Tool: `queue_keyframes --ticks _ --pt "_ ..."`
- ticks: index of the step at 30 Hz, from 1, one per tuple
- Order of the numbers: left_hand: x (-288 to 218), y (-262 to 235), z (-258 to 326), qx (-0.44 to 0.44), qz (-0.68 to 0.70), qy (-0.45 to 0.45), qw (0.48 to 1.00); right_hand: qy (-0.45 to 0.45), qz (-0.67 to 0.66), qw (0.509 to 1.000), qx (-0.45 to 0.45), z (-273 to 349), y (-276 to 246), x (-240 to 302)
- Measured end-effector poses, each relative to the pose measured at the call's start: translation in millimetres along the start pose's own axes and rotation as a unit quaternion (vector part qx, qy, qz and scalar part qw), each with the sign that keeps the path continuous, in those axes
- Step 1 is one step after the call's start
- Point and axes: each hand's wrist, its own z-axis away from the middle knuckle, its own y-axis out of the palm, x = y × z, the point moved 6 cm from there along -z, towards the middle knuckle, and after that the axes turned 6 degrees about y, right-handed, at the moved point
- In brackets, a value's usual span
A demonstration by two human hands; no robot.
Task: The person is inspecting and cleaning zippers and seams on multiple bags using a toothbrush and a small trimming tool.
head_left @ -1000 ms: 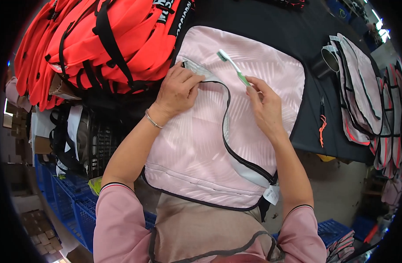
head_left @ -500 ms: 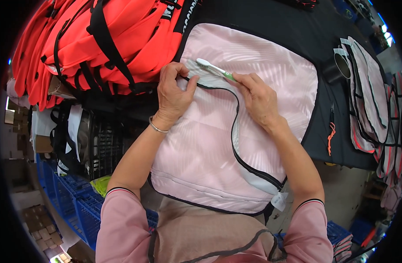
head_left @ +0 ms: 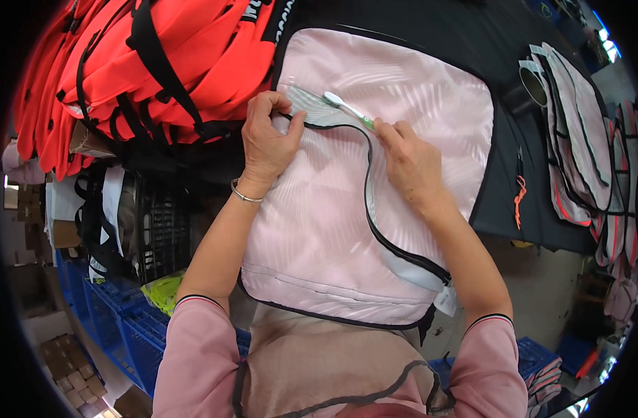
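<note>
A pale pink, black-edged fabric bag panel (head_left: 319, 230) lies flat before me, crossed by a curving black zipper (head_left: 370, 188) that gapes to show a grey-white lining (head_left: 306, 108). My left hand (head_left: 270, 136) pinches the panel's edge near the zipper's upper left end. In my right hand (head_left: 411, 159) is a white and green toothbrush (head_left: 350, 111), held by its handle. The brush head rests at or just over the lining, right of my left fingers; whether the bristles touch is hard to see. A white tag (head_left: 445, 301) hangs at the zipper's lower end.
Bright red-orange bags with black straps (head_left: 166, 70) are piled at the left. On the black table (head_left: 503, 188) lie a dark pointed tool with an orange cord (head_left: 519, 191), a dark cylinder (head_left: 524, 90) and stacked pink-grey panels (head_left: 577, 132). Blue crates (head_left: 117, 313) stand lower left.
The toothbrush head has shifted slightly to the right across the lining. My left hand keeps its pinch on the edge. The whole view has shifted a little.
</note>
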Motion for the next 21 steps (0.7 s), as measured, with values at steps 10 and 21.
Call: queue_keyframes --ticks 10,21 --pt "-28 -3 15 -0.034 -0.121 0.108 0.986 0.065 0.081 0.989 0.104 107 -43 23" --pt "-113 51 57 0.209 -0.113 0.365 0.900 0.090 0.032 0.992 0.082 142 -55 28"
